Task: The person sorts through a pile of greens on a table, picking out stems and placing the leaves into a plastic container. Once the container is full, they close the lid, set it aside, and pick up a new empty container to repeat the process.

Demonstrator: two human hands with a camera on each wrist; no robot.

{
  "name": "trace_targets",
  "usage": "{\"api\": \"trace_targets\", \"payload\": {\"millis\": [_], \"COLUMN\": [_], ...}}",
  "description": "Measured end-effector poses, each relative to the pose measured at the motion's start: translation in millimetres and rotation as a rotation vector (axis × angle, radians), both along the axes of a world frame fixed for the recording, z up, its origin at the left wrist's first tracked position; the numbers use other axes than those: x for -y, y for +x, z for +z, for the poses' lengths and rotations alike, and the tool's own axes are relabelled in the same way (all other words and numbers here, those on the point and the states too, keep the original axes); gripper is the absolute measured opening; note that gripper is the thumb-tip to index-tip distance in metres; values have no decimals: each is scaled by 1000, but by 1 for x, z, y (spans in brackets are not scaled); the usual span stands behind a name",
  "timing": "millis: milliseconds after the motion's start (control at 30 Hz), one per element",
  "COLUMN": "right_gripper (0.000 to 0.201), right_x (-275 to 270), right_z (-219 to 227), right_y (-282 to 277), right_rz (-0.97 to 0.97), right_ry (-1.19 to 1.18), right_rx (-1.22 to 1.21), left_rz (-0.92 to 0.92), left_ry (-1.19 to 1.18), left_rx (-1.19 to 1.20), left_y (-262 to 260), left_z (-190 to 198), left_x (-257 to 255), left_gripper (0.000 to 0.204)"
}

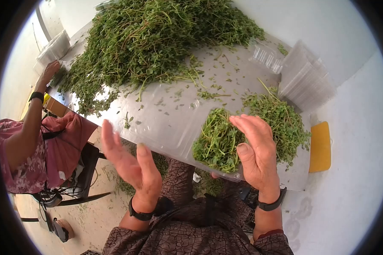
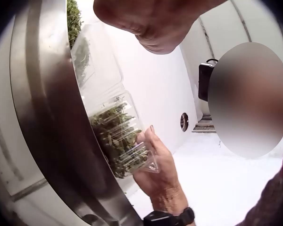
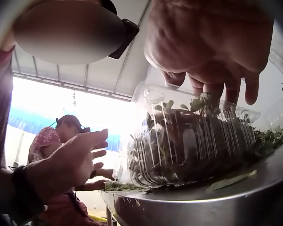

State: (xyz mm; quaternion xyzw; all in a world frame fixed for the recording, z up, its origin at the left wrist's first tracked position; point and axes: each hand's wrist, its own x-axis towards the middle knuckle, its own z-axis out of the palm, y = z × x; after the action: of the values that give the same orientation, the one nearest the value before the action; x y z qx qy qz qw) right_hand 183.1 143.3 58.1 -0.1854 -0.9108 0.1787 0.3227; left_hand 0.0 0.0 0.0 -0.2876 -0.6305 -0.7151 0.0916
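Note:
A clear plastic clamshell box [image 3: 193,141] stands at the table's near edge, packed with leafy green stems [image 1: 217,140]. Its transparent lid [image 1: 170,121] lies folded back to the left. My right hand [image 1: 259,153] is at the box's right side, fingers extended and thumb apart, its fingertips right at the greens and rim. In the right wrist view, those fingers point down over the box's top. My left hand [image 1: 136,168] is raised to the left of the box, over the table's front edge, fingers straight and holding nothing.
A large heap of greens [image 1: 144,42] covers the back of the metal table [image 1: 238,70]. A smaller pile [image 1: 276,123] lies right of the box. Stacked clear boxes [image 1: 306,78] stand behind it, near a yellow board [image 1: 320,146]. Another person [image 1: 34,144] sits at left.

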Motion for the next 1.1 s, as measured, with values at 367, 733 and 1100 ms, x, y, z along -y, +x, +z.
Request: {"api": "trace_targets", "payload": {"millis": [367, 733, 1100], "right_gripper": [51, 51, 52], "right_x": [-5, -9, -10], "right_z": [-3, -13, -14], "right_y": [1, -2, -5], "right_rz": [57, 76, -35], "right_ry": [-230, -187, 15], "right_rx": [-186, -156, -30], "left_rz": [-356, -476, -452], "left_ry": [-522, -686, -673], "left_rx": [-848, -877, -884], "left_y": [30, 33, 33], "left_z": [46, 42, 42], "left_x": [-14, -29, -23], "left_gripper": [55, 57, 51]}}
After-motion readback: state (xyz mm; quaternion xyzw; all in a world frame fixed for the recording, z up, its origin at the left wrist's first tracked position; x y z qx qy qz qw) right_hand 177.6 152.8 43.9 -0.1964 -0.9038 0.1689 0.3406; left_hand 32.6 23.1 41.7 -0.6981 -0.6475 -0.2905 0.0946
